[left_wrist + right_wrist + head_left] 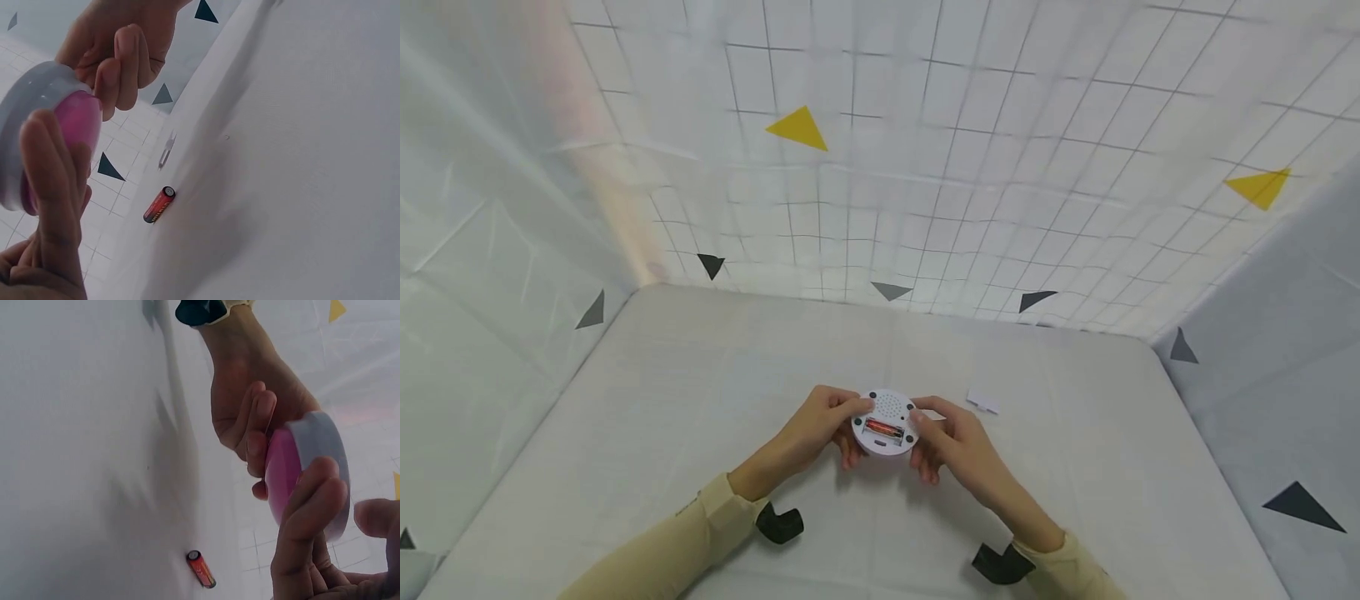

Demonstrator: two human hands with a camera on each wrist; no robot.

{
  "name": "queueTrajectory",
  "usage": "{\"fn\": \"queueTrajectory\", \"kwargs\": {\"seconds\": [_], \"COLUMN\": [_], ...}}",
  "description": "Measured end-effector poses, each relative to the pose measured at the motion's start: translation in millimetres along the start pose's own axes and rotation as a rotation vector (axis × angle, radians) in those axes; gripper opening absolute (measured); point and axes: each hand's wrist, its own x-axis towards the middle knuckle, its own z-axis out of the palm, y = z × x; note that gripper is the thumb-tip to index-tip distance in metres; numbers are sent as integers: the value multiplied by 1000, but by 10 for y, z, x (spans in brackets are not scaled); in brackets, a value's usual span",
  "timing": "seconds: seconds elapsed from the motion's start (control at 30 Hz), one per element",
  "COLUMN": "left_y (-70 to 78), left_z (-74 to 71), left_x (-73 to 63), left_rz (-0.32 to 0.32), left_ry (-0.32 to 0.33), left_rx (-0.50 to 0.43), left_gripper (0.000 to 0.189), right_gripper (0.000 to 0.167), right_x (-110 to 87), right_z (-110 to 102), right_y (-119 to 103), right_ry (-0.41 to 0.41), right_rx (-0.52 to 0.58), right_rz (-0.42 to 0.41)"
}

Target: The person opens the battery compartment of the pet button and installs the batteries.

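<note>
A round battery-powered device [888, 406] is held between both hands, its white base with speaker holes and small dark feet turned up. A red battery [883, 428] lies in its open battery compartment. Pink shows on the device's underside [282, 472] in the right wrist view. My left hand [820, 422] grips the left edge, thumb on the base and fingers beneath. On the opposite edge is my right hand [961, 442], its fingers curled against the pink side and its thumb by the base's rim. Another red battery [160, 204] lies on the table below, hidden in the head view.
A small white battery cover [982, 401] lies on the white table [737, 350], beyond my right hand. Translucent sheeting with a grid and dark and yellow triangles [799, 129] walls the back and sides. Black wrist straps [780, 524] hang at both sleeves.
</note>
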Motion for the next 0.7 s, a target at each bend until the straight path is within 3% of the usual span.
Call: {"fn": "queueTrajectory", "kwargs": {"seconds": [0.13, 0.5, 0.7], "left_y": [4, 7, 15], "left_z": [-12, -19, -45], "left_x": [9, -1, -1], "left_rz": [-7, -19, -25], "left_ry": [9, 1, 12], "left_rx": [5, -20, -12], "left_gripper": [38, 38, 38], "right_gripper": [37, 31, 26], "right_x": [19, 31, 54], "right_z": [-46, -118, -135], "right_y": [5, 23, 67], "right_ry": [68, 131, 187], "right_rx": [-36, -133, -219], "right_rz": [-12, -7, -46]}}
